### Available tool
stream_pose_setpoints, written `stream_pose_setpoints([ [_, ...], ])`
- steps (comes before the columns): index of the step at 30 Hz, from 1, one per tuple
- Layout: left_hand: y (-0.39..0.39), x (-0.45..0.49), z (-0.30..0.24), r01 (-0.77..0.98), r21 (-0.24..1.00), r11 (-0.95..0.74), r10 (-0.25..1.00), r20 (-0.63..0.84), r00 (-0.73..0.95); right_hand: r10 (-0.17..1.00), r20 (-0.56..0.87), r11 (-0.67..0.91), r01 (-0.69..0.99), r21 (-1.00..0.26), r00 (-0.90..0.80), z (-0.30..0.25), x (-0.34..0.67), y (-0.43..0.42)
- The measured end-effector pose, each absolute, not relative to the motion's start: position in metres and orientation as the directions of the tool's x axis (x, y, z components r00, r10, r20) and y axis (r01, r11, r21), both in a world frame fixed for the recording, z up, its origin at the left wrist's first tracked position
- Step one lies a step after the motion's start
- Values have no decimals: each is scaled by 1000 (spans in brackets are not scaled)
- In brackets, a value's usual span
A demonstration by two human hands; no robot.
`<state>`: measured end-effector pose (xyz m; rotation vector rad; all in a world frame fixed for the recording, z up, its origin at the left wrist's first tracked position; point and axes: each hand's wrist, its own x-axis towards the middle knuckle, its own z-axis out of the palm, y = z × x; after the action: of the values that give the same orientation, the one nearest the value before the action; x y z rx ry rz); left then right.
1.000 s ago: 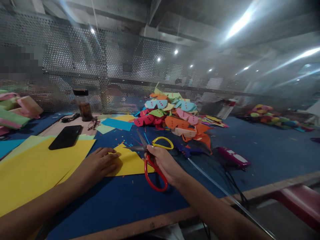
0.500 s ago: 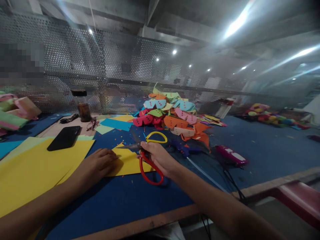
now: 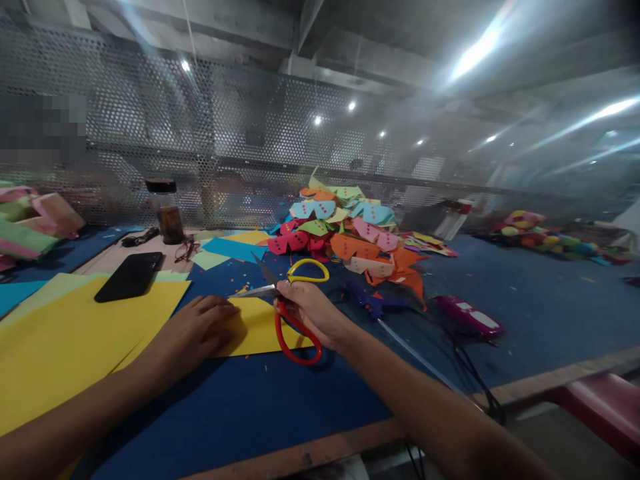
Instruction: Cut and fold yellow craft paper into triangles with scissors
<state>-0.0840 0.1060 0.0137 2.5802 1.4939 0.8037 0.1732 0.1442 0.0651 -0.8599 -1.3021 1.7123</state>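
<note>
My right hand (image 3: pixel 313 310) grips a pair of scissors (image 3: pixel 287 303) with one red and one yellow loop, blades spread and pointing left over a small yellow paper sheet (image 3: pixel 253 327). My left hand (image 3: pixel 193 333) lies on the left edge of that sheet, fingers curled loosely against it, pressing it onto the blue table (image 3: pixel 240 400).
Large yellow sheets (image 3: pixel 75 333) lie at left with a black phone (image 3: pixel 130 275) on them. A dark jar (image 3: pixel 167 210) stands behind. A pile of coloured paper cut-outs (image 3: pixel 350 230) sits at centre back. A purple tool (image 3: pixel 467 315) with cables lies at right. Perforated metal screen behind.
My right hand has carried the scissors a little left and away from me, closer to the yellow sheet's far edge. The left hand has stayed on the sheet.
</note>
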Motion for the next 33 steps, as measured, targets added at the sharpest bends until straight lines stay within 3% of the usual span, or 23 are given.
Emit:
stream_pose_setpoints([
  [7,109,-82,20,851,343,-397,880,406,247,872,-58,-182,-211,-960,-486,64,172,145],
  [13,105,-80,23,764,559,-321,922,369,117,877,-47,-159,-198,-967,-478,65,175,143],
  [16,105,-81,26,699,645,-309,936,337,103,894,-25,-110,-165,-980,-448,69,181,141],
  [21,104,-83,32,667,667,-333,934,331,135,927,-30,-98,-164,-982,-374,82,199,130],
  [25,106,-86,28,638,679,-364,924,348,158,942,-59,-69,-20,-997,-329,94,225,113],
  [28,106,-89,26,618,700,-358,929,336,157,959,-102,-44,217,-975,-264,107,247,101],
  [33,105,-90,33,526,820,-224,974,174,144,921,-179,-14,430,-903,-345,122,280,87],
])
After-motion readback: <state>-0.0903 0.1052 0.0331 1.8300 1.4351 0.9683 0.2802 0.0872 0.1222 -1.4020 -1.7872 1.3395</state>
